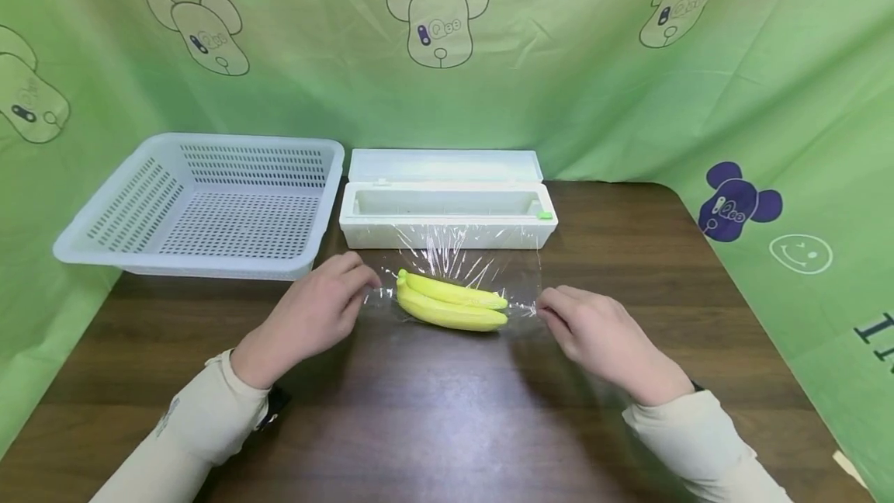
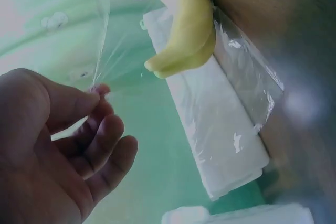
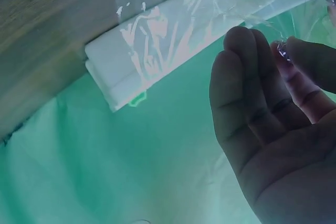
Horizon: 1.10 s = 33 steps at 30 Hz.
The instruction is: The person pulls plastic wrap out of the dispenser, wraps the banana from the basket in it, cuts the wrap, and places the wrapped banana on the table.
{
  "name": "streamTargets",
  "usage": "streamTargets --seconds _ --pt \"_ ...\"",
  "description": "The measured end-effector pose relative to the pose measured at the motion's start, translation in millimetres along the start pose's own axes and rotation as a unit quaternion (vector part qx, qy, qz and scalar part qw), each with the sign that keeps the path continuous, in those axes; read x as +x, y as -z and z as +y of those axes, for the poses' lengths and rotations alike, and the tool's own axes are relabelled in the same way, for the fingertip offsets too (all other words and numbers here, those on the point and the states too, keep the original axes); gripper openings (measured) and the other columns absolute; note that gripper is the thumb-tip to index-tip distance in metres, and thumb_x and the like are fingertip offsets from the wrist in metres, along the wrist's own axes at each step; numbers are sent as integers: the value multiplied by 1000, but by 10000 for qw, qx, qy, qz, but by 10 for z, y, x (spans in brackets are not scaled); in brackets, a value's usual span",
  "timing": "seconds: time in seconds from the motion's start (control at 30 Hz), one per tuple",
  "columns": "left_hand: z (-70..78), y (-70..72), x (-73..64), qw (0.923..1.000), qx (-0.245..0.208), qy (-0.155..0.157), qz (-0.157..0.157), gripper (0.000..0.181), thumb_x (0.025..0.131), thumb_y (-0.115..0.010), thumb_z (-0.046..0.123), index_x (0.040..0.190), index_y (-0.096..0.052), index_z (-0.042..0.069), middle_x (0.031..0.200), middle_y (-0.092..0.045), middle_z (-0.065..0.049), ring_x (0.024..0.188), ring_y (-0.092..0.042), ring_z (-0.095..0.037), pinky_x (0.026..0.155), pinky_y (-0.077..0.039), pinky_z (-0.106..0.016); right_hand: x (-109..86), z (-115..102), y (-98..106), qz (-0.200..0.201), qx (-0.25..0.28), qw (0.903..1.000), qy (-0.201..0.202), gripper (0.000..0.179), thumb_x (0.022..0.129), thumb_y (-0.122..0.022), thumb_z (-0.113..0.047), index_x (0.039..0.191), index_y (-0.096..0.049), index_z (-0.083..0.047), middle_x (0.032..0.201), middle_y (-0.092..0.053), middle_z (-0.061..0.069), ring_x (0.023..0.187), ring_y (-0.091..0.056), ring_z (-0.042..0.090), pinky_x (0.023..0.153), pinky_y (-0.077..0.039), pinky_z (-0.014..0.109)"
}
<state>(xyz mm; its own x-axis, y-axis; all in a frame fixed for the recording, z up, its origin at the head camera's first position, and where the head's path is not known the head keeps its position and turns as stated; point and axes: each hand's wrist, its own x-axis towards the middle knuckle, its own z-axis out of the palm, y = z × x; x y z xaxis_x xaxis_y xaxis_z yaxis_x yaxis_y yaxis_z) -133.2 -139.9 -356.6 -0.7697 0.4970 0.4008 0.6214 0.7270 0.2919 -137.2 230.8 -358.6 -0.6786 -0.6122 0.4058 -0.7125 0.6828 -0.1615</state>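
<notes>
Two yellow bananas (image 1: 450, 303), joined at the stem end, lie on the table between the hands. Clear plastic wrap (image 1: 520, 270) spreads around them and back to the front of the white wrap dispenser (image 1: 447, 237). My left hand (image 1: 321, 307) pinches an edge of the film between thumb and forefinger, left of the bananas; in the left wrist view the film (image 2: 105, 35) runs taut from those fingertips. On the other side, my right hand (image 1: 604, 332) pinches the film's right corner, gathered at the fingertips (image 3: 283, 48) in the right wrist view.
The dispenser's lid (image 1: 445, 167) stands raised at the back, with a small green slider (image 1: 544, 216) at its right end. A white perforated basket (image 1: 237, 227) occupies the back left of the brown table (image 1: 447, 425). Green printed cloth (image 1: 594, 115) hangs behind and to the right.
</notes>
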Motion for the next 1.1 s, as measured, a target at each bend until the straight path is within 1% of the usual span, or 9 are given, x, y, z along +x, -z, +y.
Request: streamTargets --seconds 0.13,0.33,0.57,0.63,0.73,0.8,0.87,1.0,1.1 --pt "-49 -73 136 9938 -795 771 -87 10 96 -61 2 100 -70 6 97 -63 -3 85 -59 -20 74 -51 -37 87 114 -62 -233 270 9991 -211 18 87 -72 1 86 -66 -16 76 -56 -14 64 -50 5 59 -49 34" --pt "-126 -238 300 9580 -1995 2055 -139 14 102 -54 14 106 -67 9 90 -62 -3 82 -56 -21 77 -46 -39 176 334 -181 -634 605 9944 -583 13 90 -71 0 90 -69 -13 80 -64 -8 69 -58 10 66 -52 39" --pt "-291 -465 413 9282 -2798 2452 43 15 103 -53 13 102 -66 6 100 -68 -10 89 -59 -24 80 -47 -40 218 521 -318 -1035 900 9862 -926 10 93 -67 -2 90 -68 -11 78 -64 -6 71 -59 16 70 -52 42" --pt "-329 -541 428 9105 -3196 2623 33 14 103 -52 10 100 -64 3 98 -69 -10 87 -61 -23 78 -51 -37 229 558 -381 -1228 1019 9817 -1043 12 94 -64 -1 89 -67 -11 76 -62 -7 70 -57 16 69 -51 42" --pt "-365 -646 446 8779 -3737 2991 -152 15 103 -51 6 98 -64 -1 90 -68 -11 77 -63 -19 68 -54 -31 246 594 -467 -1557 1083 9740 -1239 18 94 -59 0 81 -62 -13 70 -55 -7 65 -52 15 66 -47 38" --pt "-377 -696 453 8644 -3875 3188 -318 16 102 -50 5 98 -63 -4 84 -66 -11 71 -62 -17 63 -55 -29 252 605 -506 -1762 1079 9692 -1340 21 92 -57 0 77 -58 -14 66 -51 -6 63 -49 15 63 -44 36" --pt "-394 -725 450 8729 -3583 3282 -445 16 101 -53 6 97 -66 -4 79 -64 -9 68 -59 -16 60 -52 -28 257 605 -530 -1930 1092 9648 -1410 22 91 -57 -2 74 -56 -16 65 -49 -6 62 -48 14 62 -42 34" --pt "-406 -715 433 9099 -2578 3195 -590 15 98 -60 8 94 -71 0 81 -65 -6 72 -56 -18 66 -48 -32 265 588 -542 -2206 1131 9582 -1427 22 92 -58 -6 73 -56 -17 65 -49 -7 63 -49 14 63 -43 34" --pt "-398 -685 428 9270 -2038 3040 -818 15 97 -62 10 91 -73 3 85 -66 -4 78 -57 -21 73 -47 -35 264 578 -531 -2395 1132 9541 -1398 24 92 -57 -6 71 -54 -17 63 -47 -7 63 -48 14 62 -42 34"
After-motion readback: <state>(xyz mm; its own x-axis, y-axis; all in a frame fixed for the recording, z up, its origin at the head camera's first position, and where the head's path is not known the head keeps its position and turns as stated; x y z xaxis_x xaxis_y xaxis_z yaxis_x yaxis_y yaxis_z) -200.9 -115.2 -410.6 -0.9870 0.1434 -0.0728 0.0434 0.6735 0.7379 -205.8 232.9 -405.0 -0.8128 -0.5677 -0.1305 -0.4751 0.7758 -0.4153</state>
